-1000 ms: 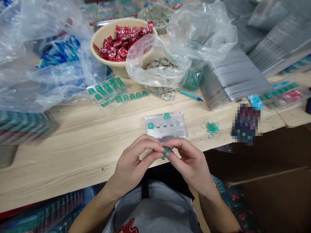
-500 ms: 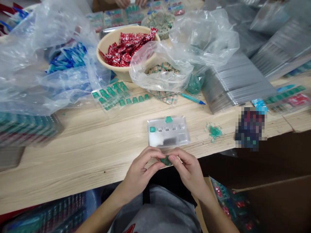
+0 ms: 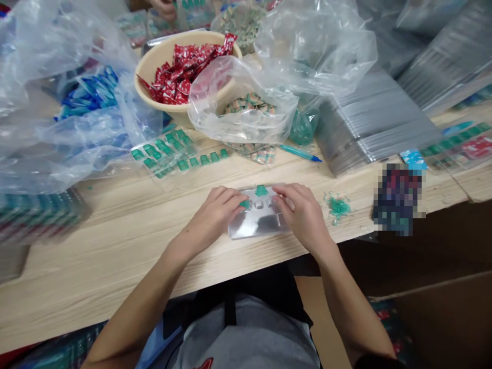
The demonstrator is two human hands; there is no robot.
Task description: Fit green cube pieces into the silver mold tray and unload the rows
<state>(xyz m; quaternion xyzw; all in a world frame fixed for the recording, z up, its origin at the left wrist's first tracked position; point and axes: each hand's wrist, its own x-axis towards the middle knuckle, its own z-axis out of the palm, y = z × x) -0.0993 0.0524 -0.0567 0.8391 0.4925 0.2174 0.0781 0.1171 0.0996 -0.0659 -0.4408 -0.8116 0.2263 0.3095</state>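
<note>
A clear plastic blister tray (image 3: pixel 255 225) with small moulded pockets lies on the table in front of me. My left hand (image 3: pixel 221 212) is over its left end, thumb and fingers closed about a small green plastic piece (image 3: pixel 245 204) at the leftmost pocket. At the right end, the fingers of my right hand (image 3: pixel 302 210) are bent together over the pockets; whatever they hold is hidden. Another green piece (image 3: pixel 262 190) rests at the tray's upper edge, between my hands.
Green pieces (image 3: pixel 183 164) lie in rows beyond the tray. Behind are a tub (image 3: pixel 144 77) of red packets, an open bag (image 3: pixel 207 120) and stacked clear trays (image 3: pixel 380 123). Green scraps (image 3: pixel 339 206) lie right. A co-worker's hand (image 3: pixel 165 9) shows at the top.
Both my hands have moved forward from the table edge onto the tray and spread apart. The green piece they held together is no longer visible between them. The view has shifted slightly.
</note>
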